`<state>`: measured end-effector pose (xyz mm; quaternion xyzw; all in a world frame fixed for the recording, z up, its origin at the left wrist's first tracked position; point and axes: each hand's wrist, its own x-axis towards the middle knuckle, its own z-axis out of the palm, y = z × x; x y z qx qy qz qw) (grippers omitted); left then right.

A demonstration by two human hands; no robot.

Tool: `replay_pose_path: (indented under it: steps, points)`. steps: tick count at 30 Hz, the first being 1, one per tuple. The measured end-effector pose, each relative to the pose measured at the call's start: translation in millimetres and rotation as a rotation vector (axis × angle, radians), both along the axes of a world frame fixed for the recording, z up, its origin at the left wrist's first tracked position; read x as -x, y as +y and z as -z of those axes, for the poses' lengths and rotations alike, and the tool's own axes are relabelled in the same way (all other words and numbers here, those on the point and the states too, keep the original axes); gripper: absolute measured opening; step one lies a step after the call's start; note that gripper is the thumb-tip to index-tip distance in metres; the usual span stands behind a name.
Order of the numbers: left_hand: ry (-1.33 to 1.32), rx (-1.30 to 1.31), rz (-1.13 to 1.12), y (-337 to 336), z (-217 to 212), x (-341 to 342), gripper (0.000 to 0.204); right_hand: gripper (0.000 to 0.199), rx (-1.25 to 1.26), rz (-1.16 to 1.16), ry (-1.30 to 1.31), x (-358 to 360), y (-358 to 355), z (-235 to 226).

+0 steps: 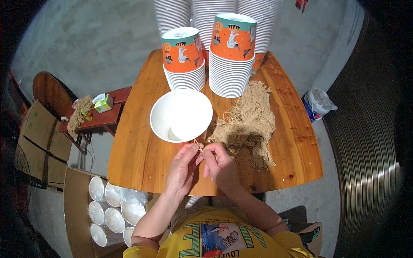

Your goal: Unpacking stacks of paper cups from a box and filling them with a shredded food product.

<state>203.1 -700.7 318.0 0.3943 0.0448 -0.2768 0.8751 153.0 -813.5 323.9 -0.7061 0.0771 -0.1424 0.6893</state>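
Observation:
My left hand (183,165) and my right hand (217,162) meet near the front of the wooden table, both with fingers pinched. Between the fingertips is a thin tan string (197,142), its end sticking up by the rim of a white paper bucket (161,114). That bucket stands just beyond my hands, its wide mouth tilted toward me. Right of it lies a loose heap of tan strings (254,116). Whether the string is knotted between my fingers is too small to tell.
Two upside-down stacks of orange and green printed buckets, the left stack (183,56) and right stack (232,41), stand at the back, taller white stacks (172,13) behind. A carton (77,206) of wrapped cups is lower left. A red bench (116,101) holds more strings.

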Motion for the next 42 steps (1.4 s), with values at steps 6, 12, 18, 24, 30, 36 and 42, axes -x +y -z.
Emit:
replay_pose_path:
  steps: [6,12,18,24,30,36,42]
  points:
    - [-0.051,-0.004,0.021,1.9,2.1,-1.9,0.009,0.007,-0.128,-0.033,-0.017,0.6,-0.7,3.4]
    - [0.046,0.081,0.065,3.1,1.0,-3.4,0.010,0.009,0.172,-0.019,-0.135,7.2,-6.2,10.8]
    - [0.107,0.127,0.070,2.2,5.3,-4.9,0.009,0.009,0.491,0.152,-0.304,-0.6,-11.7,20.3]
    - [0.113,0.110,0.056,5.5,5.1,-6.2,0.009,0.009,0.440,0.168,-0.347,-2.0,-9.9,17.4]
    - [0.071,0.092,0.070,3.0,2.5,-5.1,0.007,0.006,0.422,0.149,-0.310,-3.0,-8.4,20.0]
    - [0.045,0.033,0.042,1.6,-1.1,-3.1,0.005,0.007,0.388,0.114,-0.262,-5.0,-5.4,17.8]
    - [-0.056,0.105,-0.053,6.5,5.0,-13.2,0.006,0.008,0.402,0.040,-0.285,-5.4,1.2,15.4]
